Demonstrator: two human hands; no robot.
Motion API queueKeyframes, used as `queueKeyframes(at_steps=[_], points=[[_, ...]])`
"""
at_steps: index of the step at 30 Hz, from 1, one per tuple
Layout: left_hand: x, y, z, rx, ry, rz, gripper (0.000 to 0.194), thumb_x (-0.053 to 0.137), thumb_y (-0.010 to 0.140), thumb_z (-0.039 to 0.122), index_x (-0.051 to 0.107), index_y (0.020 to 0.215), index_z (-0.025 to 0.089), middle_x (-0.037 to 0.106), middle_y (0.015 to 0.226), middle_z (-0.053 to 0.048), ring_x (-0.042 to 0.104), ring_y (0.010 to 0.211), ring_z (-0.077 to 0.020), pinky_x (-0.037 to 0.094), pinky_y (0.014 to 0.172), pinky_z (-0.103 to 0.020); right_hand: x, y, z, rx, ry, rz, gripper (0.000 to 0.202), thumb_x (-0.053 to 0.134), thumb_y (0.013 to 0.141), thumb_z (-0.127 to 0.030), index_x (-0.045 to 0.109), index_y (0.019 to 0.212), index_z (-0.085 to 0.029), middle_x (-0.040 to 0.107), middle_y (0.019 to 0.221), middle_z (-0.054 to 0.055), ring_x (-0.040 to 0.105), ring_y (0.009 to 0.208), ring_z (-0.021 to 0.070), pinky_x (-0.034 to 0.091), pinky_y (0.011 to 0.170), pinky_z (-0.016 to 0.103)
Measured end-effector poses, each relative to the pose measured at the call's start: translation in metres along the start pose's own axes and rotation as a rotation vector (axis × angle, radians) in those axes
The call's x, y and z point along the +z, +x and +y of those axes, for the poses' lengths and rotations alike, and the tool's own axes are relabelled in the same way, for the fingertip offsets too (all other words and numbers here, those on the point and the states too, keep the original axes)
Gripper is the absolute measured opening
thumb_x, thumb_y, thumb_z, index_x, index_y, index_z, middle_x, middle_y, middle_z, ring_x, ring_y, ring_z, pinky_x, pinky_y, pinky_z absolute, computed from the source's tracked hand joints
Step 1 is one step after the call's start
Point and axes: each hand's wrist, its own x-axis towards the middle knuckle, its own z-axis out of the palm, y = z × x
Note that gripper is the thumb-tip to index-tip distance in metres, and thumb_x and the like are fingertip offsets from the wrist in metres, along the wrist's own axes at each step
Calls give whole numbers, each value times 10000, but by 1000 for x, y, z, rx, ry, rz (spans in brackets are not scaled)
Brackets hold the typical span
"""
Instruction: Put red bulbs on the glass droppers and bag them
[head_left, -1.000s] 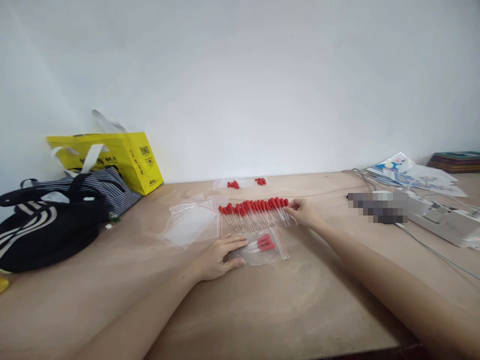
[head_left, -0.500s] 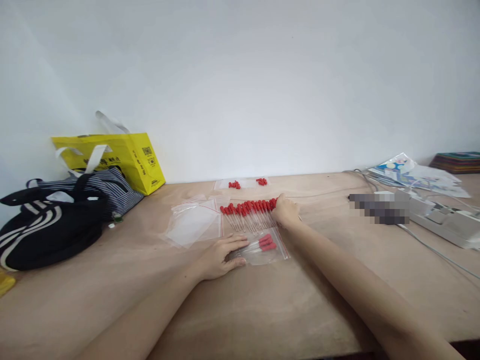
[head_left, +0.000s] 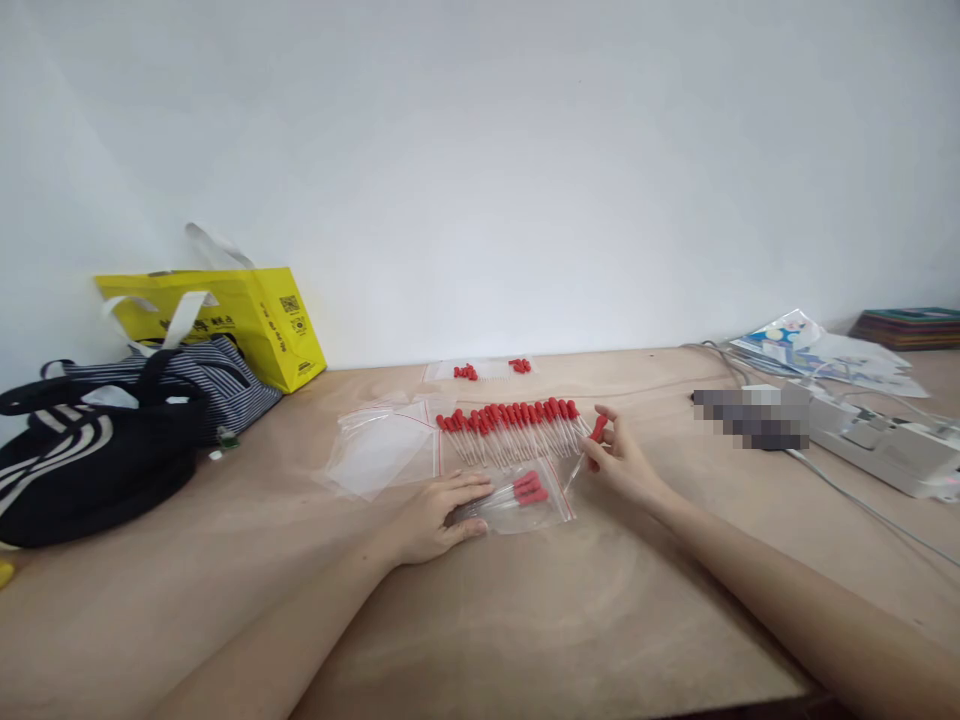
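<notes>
1. Wooden table [head_left: 525,620]: everything worked on lies across its middle and far side.
2. Dropper row [head_left: 517,415], mid-table: the loose bulk, seemingly most of what is left outside.
3. Flat bags [head_left: 382,455], left: no contents visible.
4. 2 red clusters [head_left: 520,366], far: on or in clear plastic, cannot tell which.
5. Near bag [head_left: 506,515]: about 3 bagged droppers [head_left: 531,490] already inside.
6. Left hand [head_left: 442,512]: fingers and thumb apart, pressing the near bag's left end.
7. Right hand [head_left: 622,460]: pinching the held dropper [head_left: 598,430], not yet bagged.
</notes>
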Motion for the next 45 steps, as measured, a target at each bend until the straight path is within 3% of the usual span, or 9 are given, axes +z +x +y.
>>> queueKeyframes(at_steps=[9, 17, 21, 27, 31, 37, 42, 43, 45], points=[[0, 0, 0, -7, 9, 7, 442, 484, 804, 413, 448, 1208, 238, 448, 1275, -47, 355, 1202, -209, 274, 1004, -400, 15, -22, 10, 114, 250, -43, 435, 574, 642, -506, 388, 911, -219, 547, 667, -35, 562, 552, 113, 463, 557, 272], [1, 1, 0, -5, 7, 9, 446, 500, 796, 402, 456, 1202, 223, 455, 1269, -56, 360, 1199, -210, 281, 1000, -394, 3, -28, 5, -56, -220, -400, 184, 612, 663, -350, 645, 742, -187, 594, 629, -5, 530, 586, 131, 428, 567, 254], [2, 0, 0, -4, 6, 13, 447, 508, 792, 397, 462, 1198, 215, 464, 1260, -62, 367, 1193, -212, 283, 998, -397, 7, -31, -5, -97, -219, -563, 200, 502, 754, -310, 658, 834, -216, 638, 758, 11, 565, 739, 160, 436, 689, 287], [2, 1, -1, 6, 16, 13, 450, 500, 796, 402, 465, 1196, 199, 474, 1251, -69, 384, 1181, -206, 290, 997, -381, 14, -22, 0, -157, -247, -503, 141, 589, 680, -307, 606, 617, -182, 585, 637, -7, 515, 590, 116, 411, 562, 232], [2, 2, -1, 17, 14, 15, 454, 504, 795, 398, 458, 1202, 204, 468, 1257, -66, 382, 1182, -205, 283, 1000, -387, 16, -14, 2, -202, -298, -526, 170, 597, 675, -317, 574, 591, -171, 544, 604, -18, 466, 547, 94, 377, 517, 207], [1, 1, 2, 2, 15, 35, 485, 515, 782, 418, 446, 1213, 207, 443, 1276, -76, 384, 1180, -216, 304, 984, -387, 18, -13, 7, -274, -455, -439, 188, 547, 711, -272, 553, 560, -160, 473, 532, -31, 392, 494, 77, 320, 471, 200], [0, 0, 3, 7, 21, 40, 477, 514, 785, 406, 453, 1207, 191, 451, 1268, -83, 388, 1176, -215, 308, 981, -380, 7, 1, 6, -141, -436, -577, 156, 546, 703, -297, 635, 689, -170, 606, 656, -7, 520, 587, 104, 396, 540, 201], [0, 0, 3, 9, 22, 37, 476, 512, 787, 403, 454, 1205, 184, 452, 1267, -86, 388, 1176, -213, 310, 981, -375, 4, 7, 5, -99, -479, -540, 164, 553, 696, -308, 644, 714, -173, 626, 692, -2, 545, 624, 114, 410, 566, 204], [0, 0, 2, 15, 21, 33, 477, 511, 789, 402, 456, 1204, 173, 450, 1269, -88, 385, 1179, -210, 313, 981, -365, -1, 24, 4, -26, -607, -323, 181, 553, 690, -321, 642, 706, -164, 639, 701, 12, 566, 650, 130, 417, 583, 210]])
